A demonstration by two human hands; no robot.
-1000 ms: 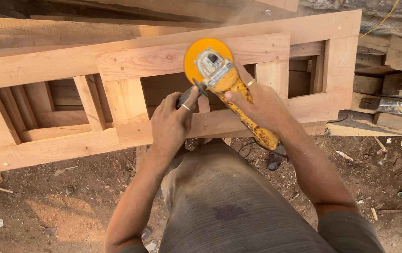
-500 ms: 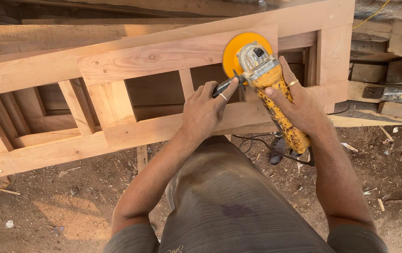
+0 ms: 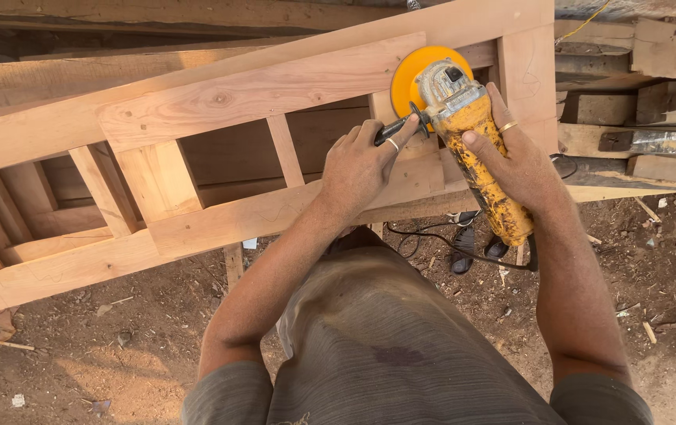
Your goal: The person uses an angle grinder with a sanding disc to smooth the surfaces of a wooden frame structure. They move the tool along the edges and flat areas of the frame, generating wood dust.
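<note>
A dusty yellow angle grinder [image 3: 472,134] with a round orange sanding disc [image 3: 410,72] rests flat on a pale wooden frame [image 3: 259,94] made of rails and uprights. My right hand [image 3: 515,153] grips the grinder's body, a ring on one finger. My left hand [image 3: 361,161] holds the black side handle [image 3: 398,127] that sticks out from the grinder's head. The disc lies on the frame's upper rail near its right end. A black cord [image 3: 464,252] trails from the grinder's tail down toward the ground.
The frame stands over bare dirt [image 3: 78,346] littered with wood chips. Stacked planks and offcuts [image 3: 645,94] lie at the right. More boards [image 3: 117,20] lie behind the frame. A pair of dark sandals [image 3: 472,240] sits on the ground under the frame.
The grinder and both hands have slid to the right along the upper rail, from the frame's middle toward its right end. The grip on body and side handle is unchanged.
</note>
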